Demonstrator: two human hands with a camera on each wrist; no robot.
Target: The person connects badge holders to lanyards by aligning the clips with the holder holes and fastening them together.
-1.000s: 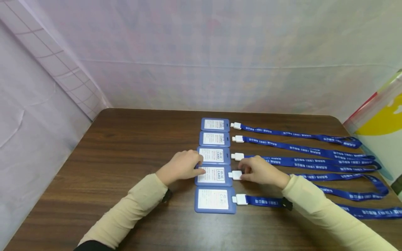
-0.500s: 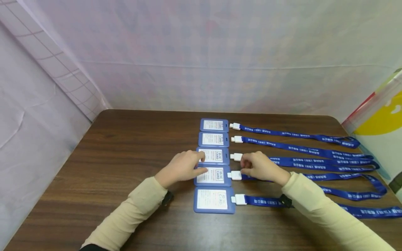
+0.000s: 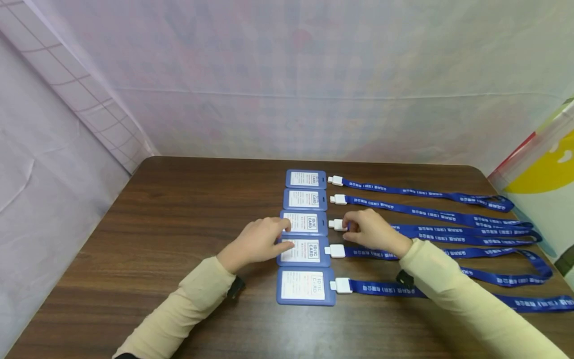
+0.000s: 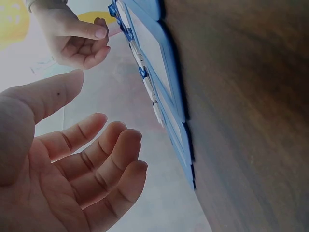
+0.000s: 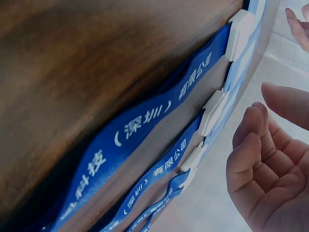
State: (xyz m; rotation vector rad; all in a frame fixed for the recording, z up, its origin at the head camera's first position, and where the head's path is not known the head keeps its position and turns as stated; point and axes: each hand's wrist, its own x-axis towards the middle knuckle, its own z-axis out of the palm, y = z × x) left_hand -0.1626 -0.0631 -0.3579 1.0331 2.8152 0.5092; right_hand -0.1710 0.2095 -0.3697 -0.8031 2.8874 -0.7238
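Note:
Several blue ID card holders lie in a column on the table; the third [image 3: 316, 223] and fourth [image 3: 309, 251] from the back are nearest my left hand [image 3: 253, 243]. In the left wrist view this left hand [image 4: 82, 159] is held above them, fingers relaxed and apart from the thumb, holding nothing. Beside each holder lies a white lanyard clip, apart from it in the third row. My right hand [image 3: 376, 233] hovers by the third clip [image 3: 336, 225] with loosely bent fingers. The right wrist view shows nothing between that hand's thumb and fingers [image 5: 251, 145]. The fourth clip [image 3: 337, 251] meets its holder's edge.
Blue printed lanyards [image 3: 417, 215] stretch to the right side of the brown table [image 3: 179, 209], some folded back. The nearest holder [image 3: 305, 285] and its clip [image 3: 344, 285] lie in front. A pale curtain [image 3: 269, 89] hangs behind the table.
My right hand has let go of the fourth clip and shifted away from me, towards the third clip. The left hand has drawn back slightly to the left. The holders stay in place.

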